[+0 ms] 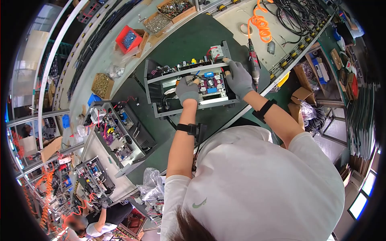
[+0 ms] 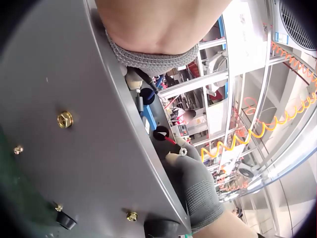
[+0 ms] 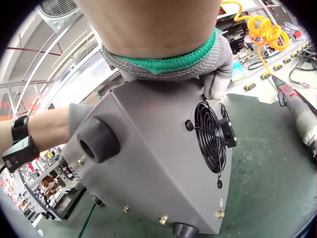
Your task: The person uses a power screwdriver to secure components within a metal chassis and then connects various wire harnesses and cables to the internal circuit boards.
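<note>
A grey metal chassis (image 1: 193, 105) packed with circuit boards lies on the green mat (image 1: 161, 132). The gloved left hand (image 1: 187, 89) reaches over its near side, fingertips among the parts inside; what they touch is hidden. At the right end, the gloved right hand (image 1: 239, 79) grips the chassis edge, its fingers bent over the rim beside the round fan grille (image 3: 210, 136) in the right wrist view. A red wire with a ring terminal (image 2: 183, 151) shows near the right hand (image 2: 200, 191) in the left wrist view. Brass screws (image 2: 65, 119) and black feet (image 3: 98, 140) stick out of the casing.
A red power screwdriver (image 1: 253, 66) on an orange coiled hose (image 1: 261, 28) lies right of the chassis. Another open chassis (image 1: 120, 132) stands at left. A red bin (image 1: 128, 39) and boxes of screws (image 1: 102, 85) line the far side. Another person (image 1: 98, 225) is at lower left.
</note>
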Demonstrator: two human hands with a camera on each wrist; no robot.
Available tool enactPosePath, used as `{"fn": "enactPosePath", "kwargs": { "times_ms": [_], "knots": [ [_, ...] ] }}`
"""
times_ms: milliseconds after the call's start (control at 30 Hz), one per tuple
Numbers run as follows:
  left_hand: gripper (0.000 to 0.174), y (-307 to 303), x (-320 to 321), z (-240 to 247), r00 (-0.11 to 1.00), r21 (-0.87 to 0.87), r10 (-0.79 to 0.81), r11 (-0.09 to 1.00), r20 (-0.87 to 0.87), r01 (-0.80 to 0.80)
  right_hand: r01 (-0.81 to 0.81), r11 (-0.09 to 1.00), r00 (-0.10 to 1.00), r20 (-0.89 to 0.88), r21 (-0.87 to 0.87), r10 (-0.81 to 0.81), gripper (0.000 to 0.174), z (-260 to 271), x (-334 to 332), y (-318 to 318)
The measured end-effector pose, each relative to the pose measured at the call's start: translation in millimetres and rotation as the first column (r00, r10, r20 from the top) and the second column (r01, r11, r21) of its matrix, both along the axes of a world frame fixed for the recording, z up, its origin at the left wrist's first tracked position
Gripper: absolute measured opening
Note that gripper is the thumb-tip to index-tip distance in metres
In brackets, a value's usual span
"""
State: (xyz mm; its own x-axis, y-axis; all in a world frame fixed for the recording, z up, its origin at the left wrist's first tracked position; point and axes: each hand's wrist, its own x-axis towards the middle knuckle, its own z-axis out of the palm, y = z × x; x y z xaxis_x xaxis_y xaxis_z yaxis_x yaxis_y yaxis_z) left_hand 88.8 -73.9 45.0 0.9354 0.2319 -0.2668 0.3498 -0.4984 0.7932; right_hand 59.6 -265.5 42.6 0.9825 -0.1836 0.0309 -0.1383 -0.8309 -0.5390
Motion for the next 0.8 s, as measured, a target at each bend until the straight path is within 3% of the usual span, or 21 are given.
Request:
{"fn": "enactPosePath", "kwargs": {
  "times_ms": [133,233,267,333,400,500,567,667,733,800],
  "knots": [
    [0.028,-2.3,2.7,-3.4,0.999,0.068,0.048,0.997,-0.007,-0.048,0.006,1.0,1.0,-0.003,0.03,-0.005,0.044,6.4,-2.2,0.2],
    [0.04,21.3,6.9,-28.4,0.981,-0.252,-0.188,0.948,0.042,0.193,0.004,1.0,0.999,-0.036,0.031,-0.003,0.045,7.1,-0.8,-0.7],
    [0.04,24.0,6.5,-35.9,0.981,-0.249,-0.189,0.949,0.041,0.193,-0.002,0.999,1.0,-0.024,0.033,0.003,0.045,4.6,0.0,-1.3],
    [0.04,21.9,2.2,-18.7,0.967,0.008,-0.253,0.967,-0.022,0.254,-0.008,0.999,1.0,-0.014,0.04,0.009,0.045,2.5,0.1,-1.4],
    [0.039,21.7,0.3,-28.6,0.959,0.06,-0.272,0.962,0.079,0.268,-0.003,0.999,0.999,-0.039,0.046,0.005,0.044,2.8,-0.3,-1.4],
    [0.039,12.3,-3.6,-5.9,0.96,0.183,-0.277,0.943,-0.031,0.278,0.002,0.999,1.0,-0.025,0.034,-0.002,0.043,0.2,0.2,-1.9],
    [0.04,11.4,-2.1,-4.4,1.0,-0.002,0.012,1.0,0.024,-0.012,0.0,1.0,1.0,-0.005,0.021,0.001,0.043,-2.2,0.5,-2.9],
    [0.039,10.3,7.4,-14.5,0.993,-0.016,0.079,0.997,0.082,-0.078,0.001,1.0,1.0,-0.007,0.023,-0.001,0.042,-0.9,-0.9,-1.3],
    [0.034,6.5,8.9,-15.0,0.995,0.062,0.049,0.997,0.085,-0.054,0.001,1.0,1.0,-0.021,0.029,0.0,0.042,3.4,0.8,-1.1],
    [0.033,5.5,5.6,-14.2,0.995,-0.017,0.062,0.998,0.08,-0.061,-0.017,0.999,1.0,-0.004,0.035,0.017,0.041,5.9,-1.4,-1.6]
  ]
}}
